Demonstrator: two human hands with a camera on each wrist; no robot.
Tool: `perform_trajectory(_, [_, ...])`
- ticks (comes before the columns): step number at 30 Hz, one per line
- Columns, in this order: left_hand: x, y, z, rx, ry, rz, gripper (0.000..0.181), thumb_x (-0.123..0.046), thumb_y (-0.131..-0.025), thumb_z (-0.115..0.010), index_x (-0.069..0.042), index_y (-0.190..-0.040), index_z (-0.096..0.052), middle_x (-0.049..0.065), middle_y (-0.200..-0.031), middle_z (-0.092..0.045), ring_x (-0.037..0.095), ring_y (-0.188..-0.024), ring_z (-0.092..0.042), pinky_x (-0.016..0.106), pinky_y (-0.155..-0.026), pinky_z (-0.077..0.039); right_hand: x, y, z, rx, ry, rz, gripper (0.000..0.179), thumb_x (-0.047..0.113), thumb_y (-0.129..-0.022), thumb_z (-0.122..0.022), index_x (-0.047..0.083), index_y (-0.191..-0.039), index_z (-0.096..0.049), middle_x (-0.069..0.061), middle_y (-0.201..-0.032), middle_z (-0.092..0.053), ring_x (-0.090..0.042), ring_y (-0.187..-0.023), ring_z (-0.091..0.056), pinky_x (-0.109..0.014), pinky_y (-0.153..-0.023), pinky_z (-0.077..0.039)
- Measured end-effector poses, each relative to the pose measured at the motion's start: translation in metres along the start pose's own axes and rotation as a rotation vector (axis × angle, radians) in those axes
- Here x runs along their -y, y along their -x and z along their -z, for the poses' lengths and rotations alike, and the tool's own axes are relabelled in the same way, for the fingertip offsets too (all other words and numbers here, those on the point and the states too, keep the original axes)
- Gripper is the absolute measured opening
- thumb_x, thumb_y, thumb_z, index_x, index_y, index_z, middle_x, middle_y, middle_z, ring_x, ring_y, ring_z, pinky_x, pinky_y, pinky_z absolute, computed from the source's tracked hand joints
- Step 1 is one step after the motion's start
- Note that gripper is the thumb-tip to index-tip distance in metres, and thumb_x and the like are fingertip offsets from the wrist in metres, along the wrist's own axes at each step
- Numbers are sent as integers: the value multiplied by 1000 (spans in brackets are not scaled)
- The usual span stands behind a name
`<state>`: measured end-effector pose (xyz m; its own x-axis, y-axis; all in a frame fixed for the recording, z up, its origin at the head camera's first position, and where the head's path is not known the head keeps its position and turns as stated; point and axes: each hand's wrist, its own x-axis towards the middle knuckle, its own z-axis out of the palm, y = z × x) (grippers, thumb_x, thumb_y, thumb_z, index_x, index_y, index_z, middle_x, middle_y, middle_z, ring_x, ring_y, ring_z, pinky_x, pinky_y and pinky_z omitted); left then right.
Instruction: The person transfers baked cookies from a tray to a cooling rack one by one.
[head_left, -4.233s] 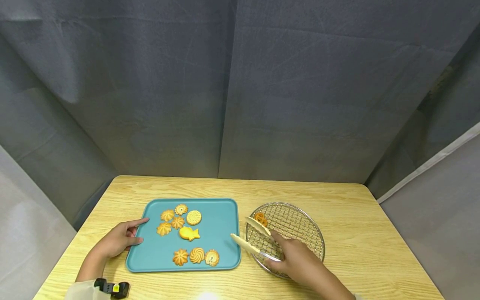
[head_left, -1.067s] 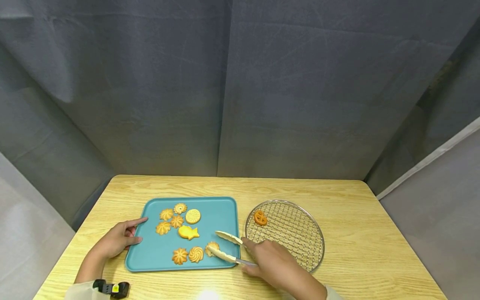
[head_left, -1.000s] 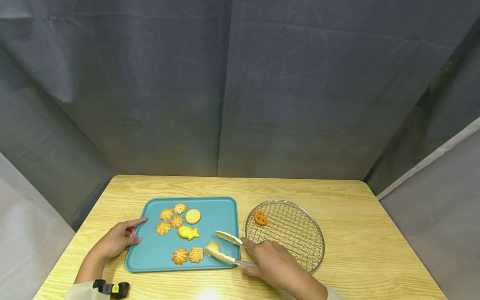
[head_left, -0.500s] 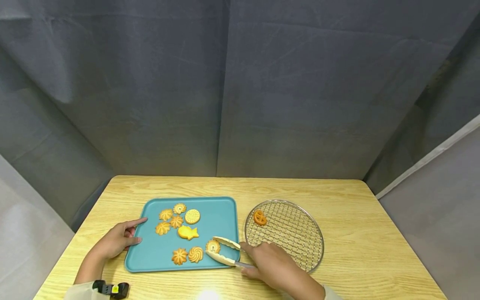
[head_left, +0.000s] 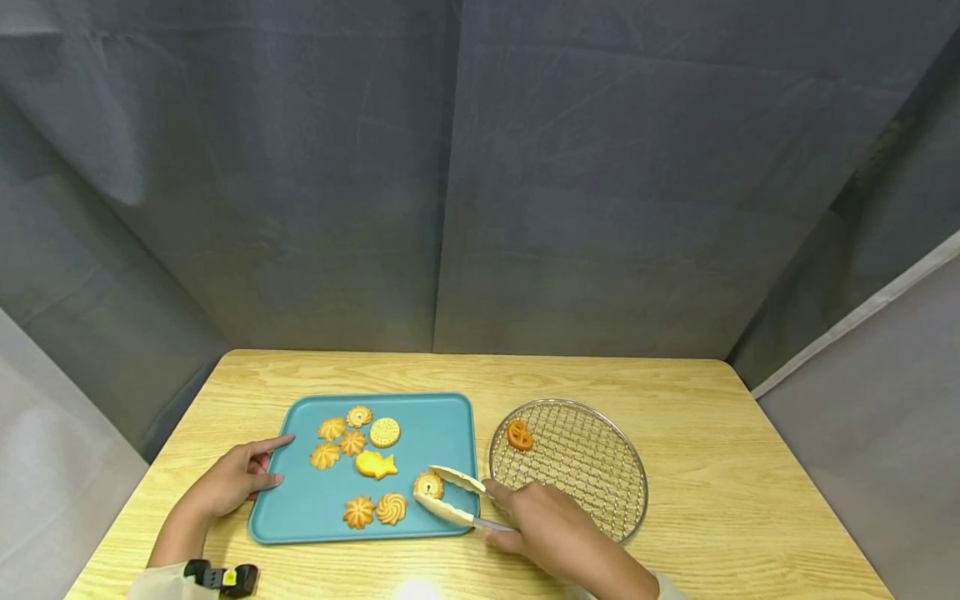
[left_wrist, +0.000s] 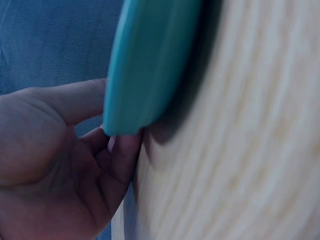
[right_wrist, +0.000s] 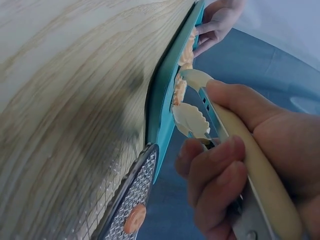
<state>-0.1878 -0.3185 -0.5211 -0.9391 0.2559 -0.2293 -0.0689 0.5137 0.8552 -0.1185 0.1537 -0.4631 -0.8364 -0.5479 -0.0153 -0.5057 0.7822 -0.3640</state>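
Observation:
My left hand (head_left: 236, 479) grips the left rim of the teal tray (head_left: 438, 433), thumb on the rim and curled fingers at its underside in the left wrist view. Tongs (right_wrist: 265, 185) with cream tips and metal arms are held in my right hand (head_left: 551, 529), fingers wrapped round the handles. Their parted tips stand either side of a round cookie with a dotted centre (head_left: 427, 486) at the tray's lower right. Left of it lie a swirl cookie (head_left: 392, 508) and a star-shaped cookie (head_left: 358, 512). A fish-shaped cookie (head_left: 375, 465) sits mid-tray.
Several more cookies, among them a round dimpled cookie (head_left: 385, 432), cluster at the tray's upper left. To the right stands a round wire rack (head_left: 592, 467) bearing a pretzel (head_left: 519, 435). Grey curtains (head_left: 585, 208) enclose the wooden table (head_left: 720, 467) behind.
My right hand has brought the tongs left from the pretzel on the rack to the tray. The dotted-centre cookie has shifted slightly up and right between the tips. My left hand stays put.

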Motion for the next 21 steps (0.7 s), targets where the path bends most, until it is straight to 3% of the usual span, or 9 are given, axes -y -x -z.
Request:
perform_trajectory(4, [0, 1, 0, 3, 9, -12, 69, 2, -96, -68, 8, -156, -36, 7, -80, -41, 11, -53, -34, 27, -51, -38, -3, 2, 1, -9, -10, -1, 67, 43, -90, -78, 8, -144, -61, -1, -82, -70, -3, -61, -48, -29, -57, -46])
perform_trajectory(13, [-1, 2, -1, 1, 9, -17, 69, 2, -96, -67, 8, -156, -35, 8, -81, -40, 12, -53, -34, 27, -51, -39, -10, 7, 3, -18, -81, -39, 67, 42, -93, -76, 7, -147, -58, 0, -78, -68, -4, -53, -42, -26, -54, -42])
perform_trajectory(21, [1, 1, -1, 4, 9, -10, 68, 2, -97, -67, 8, -157, -35, 8, -82, -40, 12, -54, -33, 27, -52, -38, -15, 13, 5, -50, -84, -59, 66, 42, -92, -76, 10, -148, -58, 14, -62, -48, -2, -50, -38, -25, -49, -40])
